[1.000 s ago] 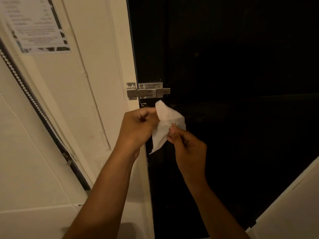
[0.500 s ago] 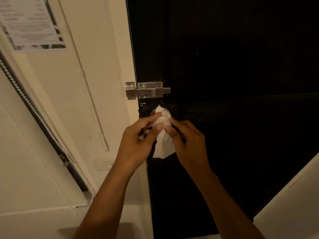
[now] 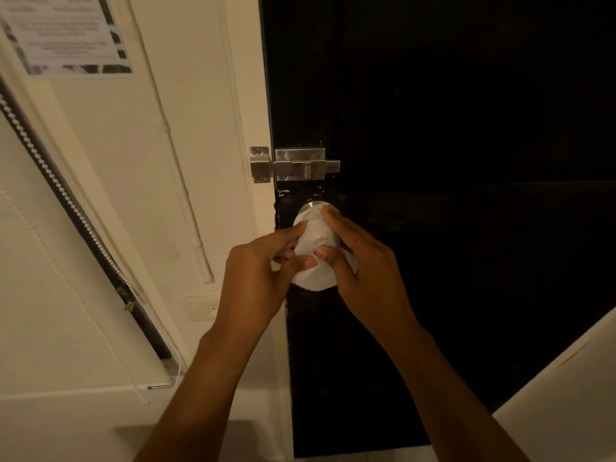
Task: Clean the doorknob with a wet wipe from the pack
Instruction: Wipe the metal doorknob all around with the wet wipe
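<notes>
A white wet wipe (image 3: 315,243) is draped over the round metal doorknob (image 3: 313,206) on the black door (image 3: 450,128); only the knob's top rim shows above the wipe. My left hand (image 3: 258,278) pinches the wipe's left side with fingers and thumb. From the right, my right hand (image 3: 363,265) wraps its fingers and thumb around the wipe-covered knob. The pack is not in view.
A steel slide bolt (image 3: 293,165) sits just above the knob, bridging door and cream frame (image 3: 240,111). A paper notice (image 3: 66,35) hangs on the wall at upper left. A blind's beaded cord (image 3: 66,201) runs diagonally at left. A pale surface (image 3: 566,388) fills the lower right corner.
Both hands carried the wipe up from in front of the door onto the doorknob. They now hold it wrapped over the knob, right hand closed further around it.
</notes>
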